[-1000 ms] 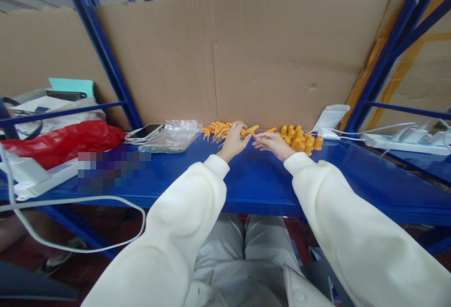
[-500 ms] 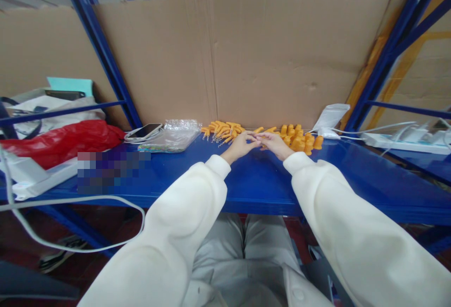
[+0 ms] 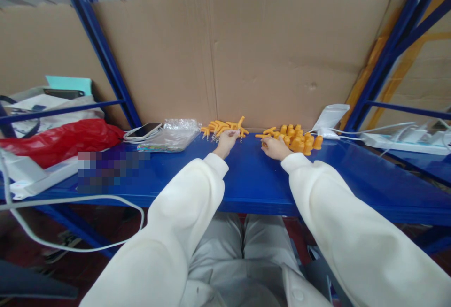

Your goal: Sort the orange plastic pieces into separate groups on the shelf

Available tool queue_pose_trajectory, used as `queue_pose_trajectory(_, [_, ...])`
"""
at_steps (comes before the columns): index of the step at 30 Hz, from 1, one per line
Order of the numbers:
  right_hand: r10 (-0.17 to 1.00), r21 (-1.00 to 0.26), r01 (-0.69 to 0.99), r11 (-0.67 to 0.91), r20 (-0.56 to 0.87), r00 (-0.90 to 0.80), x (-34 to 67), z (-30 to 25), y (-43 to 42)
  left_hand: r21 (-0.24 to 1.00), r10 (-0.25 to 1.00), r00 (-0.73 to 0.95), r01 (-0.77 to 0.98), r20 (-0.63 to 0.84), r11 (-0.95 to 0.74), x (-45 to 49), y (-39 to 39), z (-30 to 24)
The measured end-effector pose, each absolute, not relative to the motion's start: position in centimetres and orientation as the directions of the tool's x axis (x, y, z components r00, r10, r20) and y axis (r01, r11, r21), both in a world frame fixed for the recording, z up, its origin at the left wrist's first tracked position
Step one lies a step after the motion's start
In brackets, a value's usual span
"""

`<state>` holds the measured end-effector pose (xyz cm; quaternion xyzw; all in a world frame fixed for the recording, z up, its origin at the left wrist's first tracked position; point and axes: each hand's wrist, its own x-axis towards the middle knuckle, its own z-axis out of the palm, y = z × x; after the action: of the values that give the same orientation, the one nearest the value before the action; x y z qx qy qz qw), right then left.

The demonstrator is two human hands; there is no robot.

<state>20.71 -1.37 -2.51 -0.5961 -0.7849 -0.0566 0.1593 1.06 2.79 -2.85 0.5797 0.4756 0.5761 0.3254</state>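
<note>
My left hand (image 3: pixel 226 142) is at the right edge of a pile of orange corkscrews (image 3: pixel 218 127) with thin metal spirals. Its fingers pinch one corkscrew (image 3: pixel 241 122), whose orange handle tilts upward above the fingertips. To the right, my right hand (image 3: pixel 275 147) has its fingers curled in, and an orange handle piece (image 3: pixel 260 136) pokes out to the left of the fingertips. Just behind that hand lie a few more orange handle pieces (image 3: pixel 270 130). Beside it stands a cluster of orange bell-shaped pieces (image 3: pixel 298 140). The fingers partly hide what each hand grips.
Left on the blue shelf (image 3: pixel 253 180) are a clear plastic packet (image 3: pixel 176 135), a phone (image 3: pixel 147 131) with a cable and a red bag (image 3: pixel 77 140). On the right are a white packet (image 3: pixel 331 117) and a power strip (image 3: pixel 401 142). Cardboard (image 3: pixel 264 63) closes the back.
My hands have parted: they met in the middle between the piles, and now the left is over by the corkscrews. My right hand has stayed near the bell-shaped pieces, its fingers more curled.
</note>
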Motion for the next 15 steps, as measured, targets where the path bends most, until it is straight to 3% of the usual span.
queue_pose_trajectory(3, [0.931,-0.036,0.963,0.267,0.269,-0.248,20.4,-2.4,-1.8,0.954,0.958,-0.148,0.213,0.244,-0.210,0.4,2.7,-3.1])
queue_pose_trajectory(7, [0.928,-0.034,0.964,0.264,0.283,-0.244,20.1,-2.3,-2.0,0.971,0.995,-0.055,0.227,0.087,-0.072,0.0,2.2,-3.1])
queue_pose_trajectory(15, [0.894,-0.147,0.934,0.324,0.370,-0.252,20.2,-2.4,-1.7,0.984,0.999,-0.026,0.172,0.037,-0.032,0.4,1.8,-2.8])
